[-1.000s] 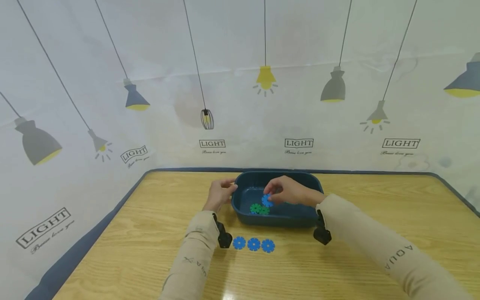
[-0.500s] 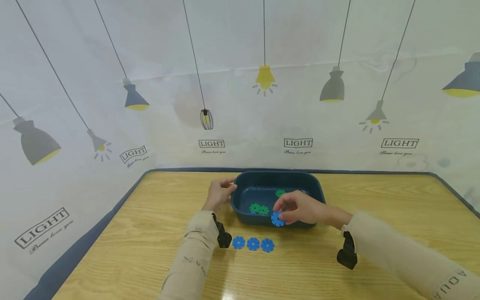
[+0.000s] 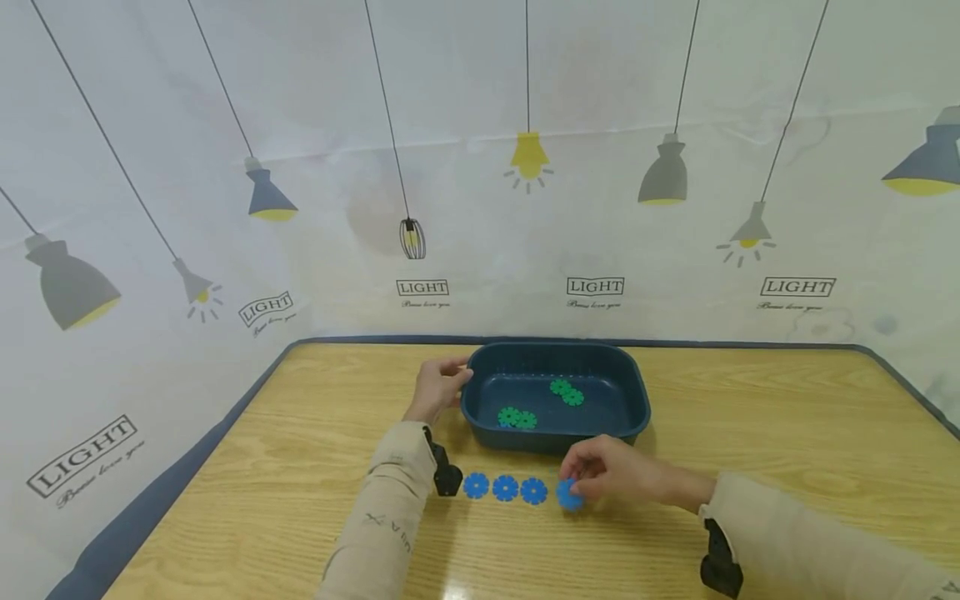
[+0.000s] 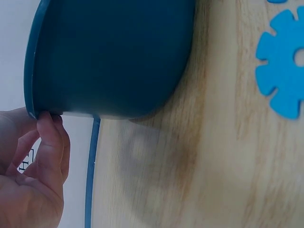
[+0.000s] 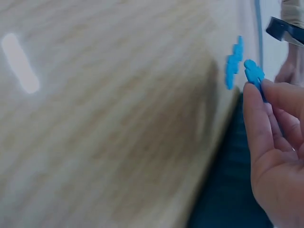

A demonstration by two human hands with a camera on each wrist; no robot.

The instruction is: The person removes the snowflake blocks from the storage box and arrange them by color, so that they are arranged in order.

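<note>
My right hand (image 3: 618,471) pinches a blue notched plastic disc (image 3: 570,495) between thumb and fingertips, low over the table at the right end of a row of blue discs (image 3: 505,488). In the right wrist view the held disc (image 5: 254,73) is tilted, its lower edge hidden by the fingertips. My left hand (image 3: 437,387) grips the left end of a dark blue plastic basin (image 3: 555,442) at its rim. The left wrist view has its bent fingers (image 4: 51,147) against the basin's end wall. Inside the basin lie green notched discs, one pair (image 3: 517,417) front left, another (image 3: 567,392) farther back.
The wooden table (image 3: 337,492) spreads to both sides and in front of the basin. Behind it rises a pale wall covering (image 3: 480,192) printed with lamps. A bit of blue shows under the front left green discs.
My right hand has lifted the blue disc out of the basin and carried it forward and right, to the end of the row. The left hand has stayed at the basin.
</note>
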